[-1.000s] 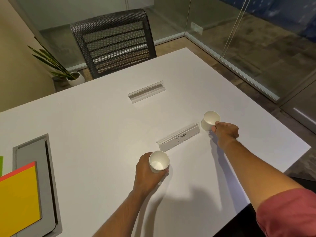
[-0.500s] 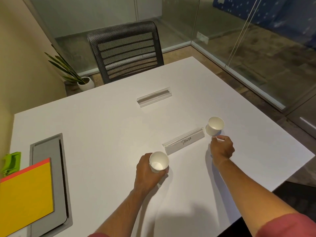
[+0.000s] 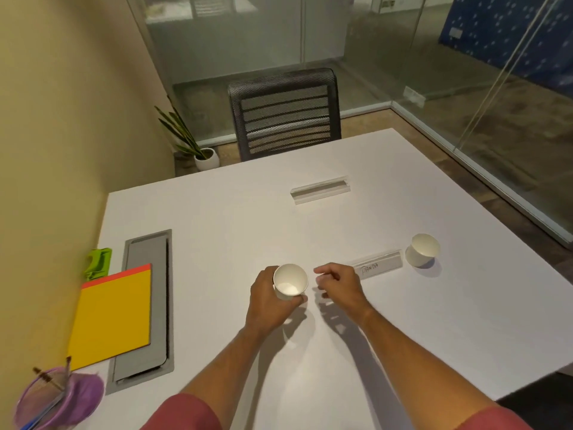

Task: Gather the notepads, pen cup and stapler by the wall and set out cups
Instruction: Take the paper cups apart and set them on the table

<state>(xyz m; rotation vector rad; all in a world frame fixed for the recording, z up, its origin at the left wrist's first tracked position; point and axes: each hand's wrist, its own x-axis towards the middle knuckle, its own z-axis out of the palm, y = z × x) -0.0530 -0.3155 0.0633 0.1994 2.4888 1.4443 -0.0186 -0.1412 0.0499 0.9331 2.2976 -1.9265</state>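
Observation:
My left hand [image 3: 268, 301] is wrapped around a white paper cup [image 3: 290, 281] near the middle of the white table [image 3: 217, 218]. Just right of that cup hovers my right hand [image 3: 338, 285], empty, with its fingers loosely curled and apart. A second white paper cup [image 3: 422, 250] stands alone at the right, beside a clear name holder [image 3: 379, 266] marked "PANDA". By the wall at the left lie a yellow notepad [image 3: 114, 315] with an orange edge, a green stapler [image 3: 98, 262] behind it, and a purple pen cup [image 3: 52, 398] in the near corner.
A grey cable hatch [image 3: 145, 305] is set into the table next to the notepad. A second, blank name holder [image 3: 321, 190] lies at the far side, in front of a black mesh chair [image 3: 285, 114]. A potted plant [image 3: 198, 150] stands on the floor; glass walls lie to the right.
My right hand has let go of the right cup and drawn back left to beside the cup in my left hand. The view has swung left, showing the stapler and pen cup.

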